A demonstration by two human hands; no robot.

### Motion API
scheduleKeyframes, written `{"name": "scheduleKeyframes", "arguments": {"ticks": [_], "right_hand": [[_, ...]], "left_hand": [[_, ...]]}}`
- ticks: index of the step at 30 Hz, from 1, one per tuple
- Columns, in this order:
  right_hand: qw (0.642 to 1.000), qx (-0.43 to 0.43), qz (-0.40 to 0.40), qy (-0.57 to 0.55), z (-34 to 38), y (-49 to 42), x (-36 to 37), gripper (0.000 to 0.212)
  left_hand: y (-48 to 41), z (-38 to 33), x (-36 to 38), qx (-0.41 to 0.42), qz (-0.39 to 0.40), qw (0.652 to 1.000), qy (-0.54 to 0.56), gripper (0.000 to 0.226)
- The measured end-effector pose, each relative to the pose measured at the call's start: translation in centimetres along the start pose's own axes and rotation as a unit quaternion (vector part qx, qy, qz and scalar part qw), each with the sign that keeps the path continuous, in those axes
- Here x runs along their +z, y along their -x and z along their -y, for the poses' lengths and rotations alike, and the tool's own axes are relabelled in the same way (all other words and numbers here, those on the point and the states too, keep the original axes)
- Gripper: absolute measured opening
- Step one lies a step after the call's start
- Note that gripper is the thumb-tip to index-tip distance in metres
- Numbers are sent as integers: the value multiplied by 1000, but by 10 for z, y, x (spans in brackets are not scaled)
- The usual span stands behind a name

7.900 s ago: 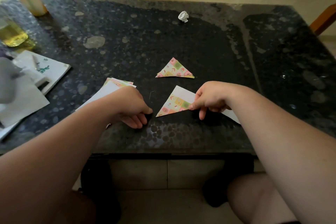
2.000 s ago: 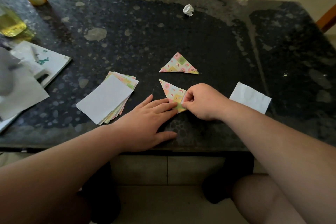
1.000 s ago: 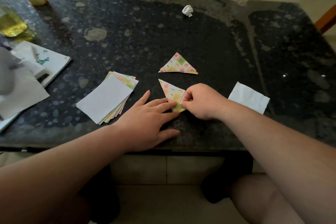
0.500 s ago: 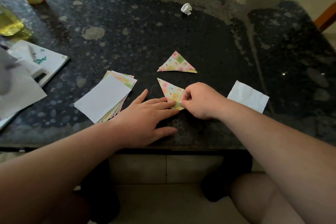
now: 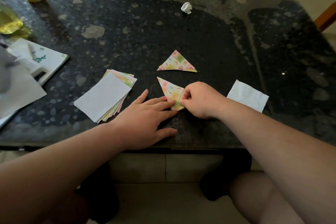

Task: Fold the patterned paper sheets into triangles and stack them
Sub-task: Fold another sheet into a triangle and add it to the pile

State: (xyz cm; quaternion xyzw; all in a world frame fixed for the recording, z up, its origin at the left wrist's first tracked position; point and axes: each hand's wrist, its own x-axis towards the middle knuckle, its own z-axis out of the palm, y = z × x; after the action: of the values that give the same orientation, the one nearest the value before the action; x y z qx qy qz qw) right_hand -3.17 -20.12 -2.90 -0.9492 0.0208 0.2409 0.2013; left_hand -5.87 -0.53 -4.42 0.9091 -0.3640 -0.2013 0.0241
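Observation:
A patterned paper triangle (image 5: 170, 89) lies near the front of the dark stone table (image 5: 200, 38). My right hand (image 5: 201, 99) pinches its right edge and lower corner. My left hand (image 5: 145, 116) lies flat with spread fingers, fingertips pressing the triangle's lower left edge. A finished folded triangle (image 5: 177, 62) rests just beyond it. A stack of unfolded patterned sheets (image 5: 106, 96), white side up, sits to the left of my left hand.
A white sheet (image 5: 247, 95) lies right of my right hand. A crumpled paper ball (image 5: 186, 7) sits farther back. White papers and a booklet (image 5: 36, 60) crowd the left edge, with a yellow-liquid container (image 5: 9, 22) behind. Stools stand past the table.
Over the last second both hands have stayed on the small triangle, the right fingers shifting slightly along its right edge. Earlier, the sheet was a larger triangle with the white sheet beneath my right arm.

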Motion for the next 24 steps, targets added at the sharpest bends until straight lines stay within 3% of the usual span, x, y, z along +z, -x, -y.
{"name": "scheduleKeyframes", "arguments": {"ticks": [14,24], "right_hand": [[1000,4,-8,0,0,-2,0,7],[1000,-4,1,-11,-1,-1,0,7]], "left_hand": [[3,-11,11,-22,-15,999,-36,74],[0,2,3,4,-37,999,9,78]]}}
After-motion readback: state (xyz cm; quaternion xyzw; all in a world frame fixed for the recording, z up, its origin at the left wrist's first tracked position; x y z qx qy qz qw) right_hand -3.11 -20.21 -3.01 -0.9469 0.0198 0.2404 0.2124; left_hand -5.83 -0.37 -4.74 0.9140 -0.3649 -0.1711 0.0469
